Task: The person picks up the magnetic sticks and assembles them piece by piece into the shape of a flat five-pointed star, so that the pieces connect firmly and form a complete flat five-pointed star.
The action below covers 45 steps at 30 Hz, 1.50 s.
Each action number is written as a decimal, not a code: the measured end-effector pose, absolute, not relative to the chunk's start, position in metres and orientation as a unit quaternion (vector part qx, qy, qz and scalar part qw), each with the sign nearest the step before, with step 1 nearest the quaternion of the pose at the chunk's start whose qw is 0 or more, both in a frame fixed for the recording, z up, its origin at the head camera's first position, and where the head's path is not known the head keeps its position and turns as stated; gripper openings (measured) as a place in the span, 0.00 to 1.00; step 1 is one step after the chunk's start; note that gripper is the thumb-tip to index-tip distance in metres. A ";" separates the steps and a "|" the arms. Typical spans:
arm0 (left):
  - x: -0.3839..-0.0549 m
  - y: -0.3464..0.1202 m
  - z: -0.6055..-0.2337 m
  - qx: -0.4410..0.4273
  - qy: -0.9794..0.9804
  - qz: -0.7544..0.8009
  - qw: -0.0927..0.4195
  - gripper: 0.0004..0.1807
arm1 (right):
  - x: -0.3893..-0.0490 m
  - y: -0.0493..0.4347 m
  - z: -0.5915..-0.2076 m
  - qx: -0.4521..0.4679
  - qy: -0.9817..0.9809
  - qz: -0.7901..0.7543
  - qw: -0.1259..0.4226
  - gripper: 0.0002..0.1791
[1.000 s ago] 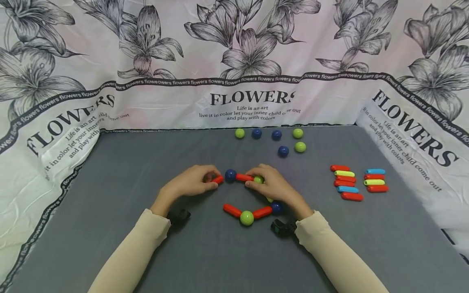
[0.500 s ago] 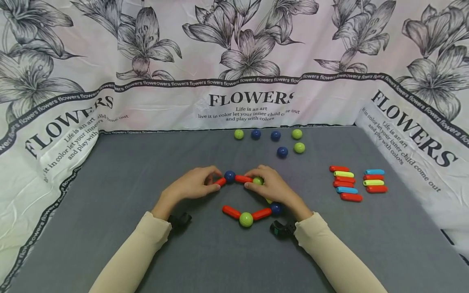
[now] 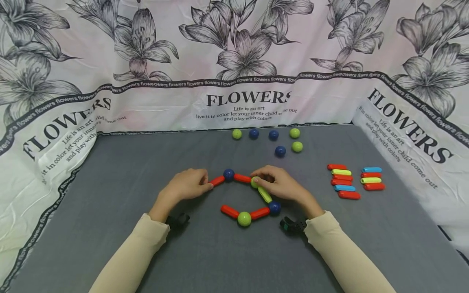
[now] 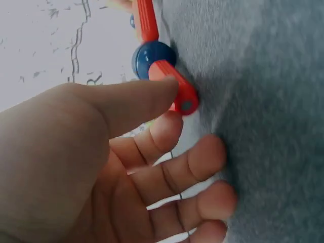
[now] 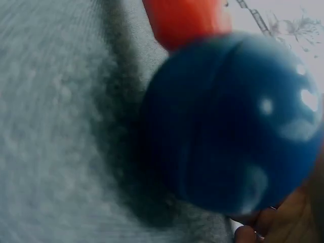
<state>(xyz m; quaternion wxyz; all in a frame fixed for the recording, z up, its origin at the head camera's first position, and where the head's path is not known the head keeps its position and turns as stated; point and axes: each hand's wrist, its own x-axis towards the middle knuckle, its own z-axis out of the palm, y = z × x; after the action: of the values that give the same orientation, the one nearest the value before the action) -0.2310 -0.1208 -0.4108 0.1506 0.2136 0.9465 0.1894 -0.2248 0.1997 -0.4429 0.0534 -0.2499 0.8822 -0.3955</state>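
Short plastic rods and balls form a bent chain, open at its left side. My left hand [image 3: 188, 184] pinches the end red magnetic rod [image 3: 218, 181] between thumb and index finger; a grey disc shows in its end in the left wrist view. That rod meets a dark blue ball [image 3: 229, 175], then another red rod [image 3: 242, 178]. At the chain's upper right, my right hand [image 3: 280, 182] holds a green ball [image 3: 253, 183] with thumb and fingers. A yellow rod [image 3: 265, 195] runs down to a blue ball [image 5: 233, 124], large in the right wrist view.
The chain's lower part has a red rod [image 3: 259, 213], a green ball [image 3: 244, 219] and a red end rod [image 3: 229, 211]. Several loose balls [image 3: 280, 151] lie at the back. Two columns of rods [image 3: 342, 182] lie at right. A flowered cloth [image 3: 154, 106] hangs behind the table.
My left hand has drawn back left to the outer end of the red rod. The right hand has shifted right, uncovering the green ball and yellow rod. The chain keeps its shape.
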 end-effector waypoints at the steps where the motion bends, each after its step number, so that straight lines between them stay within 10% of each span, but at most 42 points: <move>1: -0.229 -0.119 -0.410 0.212 0.949 0.182 0.146 0.16 | -0.225 0.200 -0.443 -0.250 0.881 -0.397 0.058 0.13; 20: -0.176 -0.056 -0.406 0.405 0.898 0.123 0.122 0.16 | -0.227 0.207 -0.444 -0.287 0.852 -0.436 0.041 0.12; 27: -0.200 -0.097 -0.395 0.327 0.921 0.131 0.164 0.20 | -0.226 0.213 -0.434 -0.306 0.825 -0.449 0.155 0.06; 34: -0.221 -0.118 -0.397 0.300 0.930 0.189 0.096 0.23 | -0.223 0.208 -0.423 -0.380 0.754 -0.445 0.297 0.09; 45: -0.228 -0.118 -0.419 0.236 0.945 0.194 0.121 0.25 | -0.226 0.209 -0.446 -0.301 0.840 -0.447 0.063 0.14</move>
<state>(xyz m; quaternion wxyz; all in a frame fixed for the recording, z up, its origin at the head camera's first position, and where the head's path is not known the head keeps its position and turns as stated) -0.2276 -0.1182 -0.4191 0.1213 0.2359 0.9445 0.1937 -0.2255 0.2092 -0.4459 0.0633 -0.3012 0.8401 -0.4467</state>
